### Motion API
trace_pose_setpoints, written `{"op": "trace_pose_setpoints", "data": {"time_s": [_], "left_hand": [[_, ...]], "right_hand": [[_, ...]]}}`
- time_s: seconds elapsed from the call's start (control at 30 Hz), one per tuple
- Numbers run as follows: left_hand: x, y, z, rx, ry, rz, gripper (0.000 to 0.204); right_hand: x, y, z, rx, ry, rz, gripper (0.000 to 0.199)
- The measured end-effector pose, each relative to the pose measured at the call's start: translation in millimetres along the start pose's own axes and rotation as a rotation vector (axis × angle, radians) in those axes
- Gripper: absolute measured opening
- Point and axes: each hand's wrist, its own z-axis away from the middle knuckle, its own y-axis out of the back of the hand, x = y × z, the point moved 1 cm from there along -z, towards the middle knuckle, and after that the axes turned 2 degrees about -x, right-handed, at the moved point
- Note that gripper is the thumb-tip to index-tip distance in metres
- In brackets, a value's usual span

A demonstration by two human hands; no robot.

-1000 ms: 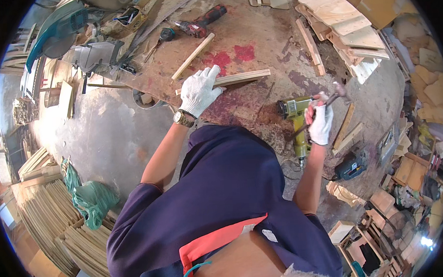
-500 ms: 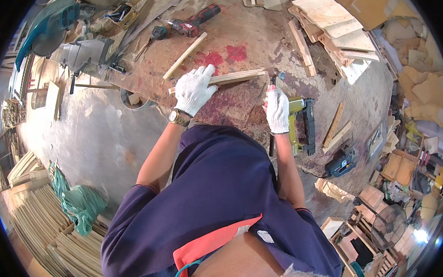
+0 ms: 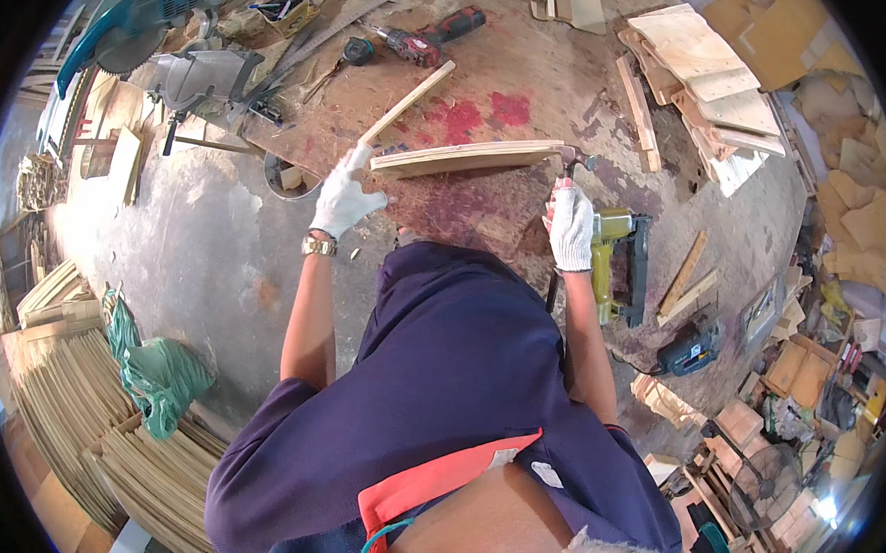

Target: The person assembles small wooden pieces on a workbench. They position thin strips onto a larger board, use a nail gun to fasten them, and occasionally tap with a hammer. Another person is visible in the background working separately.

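Observation:
A narrow wooden piece of stacked strips (image 3: 467, 160) lies crosswise on the worktable in front of me. My left hand (image 3: 347, 196), in a white knit glove, is just off its left end, thumb and fingers spread and nothing held. In its white glove, my right hand (image 3: 571, 228) is closed around the reddish handle of a hammer (image 3: 572, 160). The hammer's head is at the right end of the wooden piece; whether they touch I cannot tell. A loose wooden strip (image 3: 409, 103) slants away beyond my left fingertips.
A yellow-green nail gun (image 3: 613, 230) lies right of my right hand. Farther off are a red-and-black cordless drill (image 3: 421, 45), a tape measure (image 3: 357, 51) and stacked plywood pieces (image 3: 697, 58). A miter saw (image 3: 130, 38) stands at the far left, and a blue power tool (image 3: 689, 351) at the right.
My left hand has let go of the wooden piece and moved left off its end, fingers opening. My right hand still grips the hammer by the right end. The whole view has shifted slightly.

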Motion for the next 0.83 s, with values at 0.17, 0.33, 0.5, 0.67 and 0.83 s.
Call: {"op": "trace_pose_setpoints", "data": {"time_s": [0.17, 0.33, 0.5, 0.67, 0.83], "left_hand": [[-11, -51, -4, 0.015, 0.150, 0.276, 0.061], [37, -9, -17, 0.131, -0.081, 0.384, 0.041], [126, 66, -34, 0.128, -0.412, -0.049, 0.030], [175, 58, -43, 0.075, -0.399, -0.166, 0.028], [167, 53, -42, 0.090, -0.357, -0.202, 0.044]], "right_hand": [[-5, 0, 0, -0.016, 0.028, 0.002, 0.042], [-20, 19, 14, 0.105, -0.032, -0.002, 0.044], [-41, 32, 31, 0.157, 0.037, 0.186, 0.056], [-56, 20, 35, 0.110, 0.161, 0.273, 0.055], [-72, 10, 43, -0.043, 0.171, 0.389, 0.054]]}}
